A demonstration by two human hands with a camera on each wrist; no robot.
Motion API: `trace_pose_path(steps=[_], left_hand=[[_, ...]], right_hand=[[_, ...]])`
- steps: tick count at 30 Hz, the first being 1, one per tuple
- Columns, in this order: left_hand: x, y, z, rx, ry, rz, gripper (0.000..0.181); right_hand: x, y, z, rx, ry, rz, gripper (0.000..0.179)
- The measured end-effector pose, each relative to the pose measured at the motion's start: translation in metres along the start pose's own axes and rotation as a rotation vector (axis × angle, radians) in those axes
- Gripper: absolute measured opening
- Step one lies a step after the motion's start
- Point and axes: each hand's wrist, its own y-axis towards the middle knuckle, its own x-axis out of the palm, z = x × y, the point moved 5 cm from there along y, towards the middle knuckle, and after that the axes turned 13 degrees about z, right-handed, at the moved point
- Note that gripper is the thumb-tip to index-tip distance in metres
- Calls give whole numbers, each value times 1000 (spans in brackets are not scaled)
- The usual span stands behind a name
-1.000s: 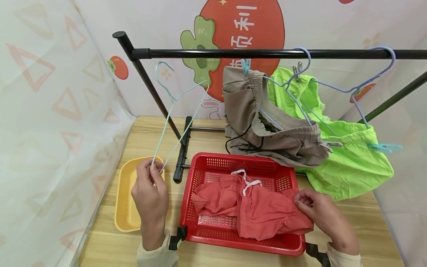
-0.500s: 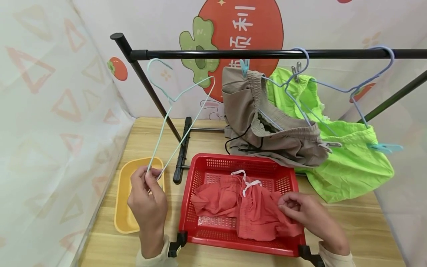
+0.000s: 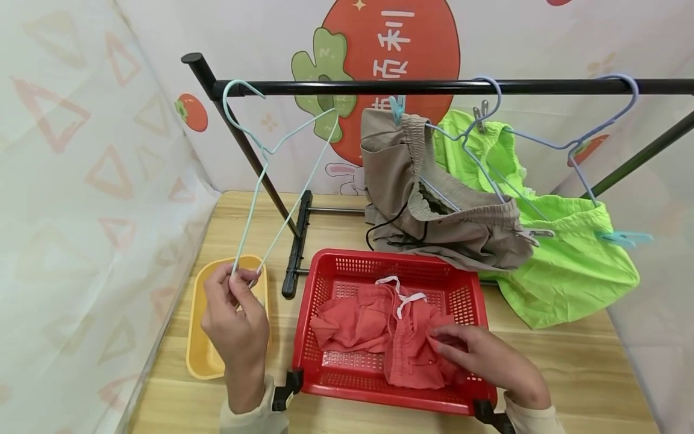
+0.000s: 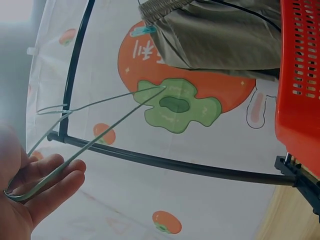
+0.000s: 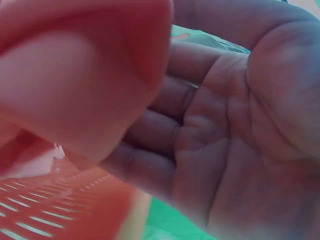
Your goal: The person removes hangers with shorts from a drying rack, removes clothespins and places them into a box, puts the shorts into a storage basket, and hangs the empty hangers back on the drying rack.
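Observation:
My left hand [image 3: 238, 316] grips one end of a pale mint wire hanger [image 3: 252, 211], its hook pointing up and away. In the head view the hook overlaps the left end of the black rail. In the left wrist view the hanger [image 4: 117, 122] bends round inside the curled fingers. Red shorts [image 3: 355, 319] with a white drawstring lie bunched in a red mesh basket [image 3: 325, 386]. My right hand [image 3: 482, 355] is at their right side, fingers straight against the fabric, thumb apart from the index finger. In the right wrist view raised red cloth [image 5: 75, 75] hides the fingertips.
A black clothes rack [image 3: 379, 88] spans the back. On it, blue hangers carry grey-brown shorts [image 3: 390, 175] and bright green shorts [image 3: 569, 277], held by clothespins [image 3: 623, 239]. A yellow bin [image 3: 200, 343] stands at the left on the wooden table [image 3: 580, 374].
The mint hanger's hook has moved up and left to the rail's height. My right hand has moved left, and the right part of the red shorts has bunched up leftward with it.

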Motion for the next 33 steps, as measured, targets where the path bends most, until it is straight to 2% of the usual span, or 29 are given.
trace_pose_path(steps=[3, 7, 13, 17, 21, 28, 30, 33], left_hand=[[-1, -1, 1, -6, -15, 35, 10], [-2, 1, 2, -23, -40, 80, 12], [0, 7, 1, -7, -11, 51, 13], [0, 9, 2, 3, 3, 35, 11], [1, 10, 3, 17, 11, 26, 10], [6, 8, 3, 73, 22, -7, 10], [7, 8, 3, 85, 16, -19, 10], [8, 7, 3, 93, 7, -38, 10]], right_hand=[[2, 0, 0, -19, -72, 24, 30], [4, 2, 3, 5, -129, 50, 34], [-1, 3, 6, 56, -112, 111, 33], [-9, 3, 4, 28, -119, 211, 29], [-19, 0, 3, -54, -195, 327, 25], [-39, -11, 11, -106, -232, 500, 39], [-43, -14, 15, -89, -209, 502, 44], [-45, -20, 24, -20, -180, 450, 54]])
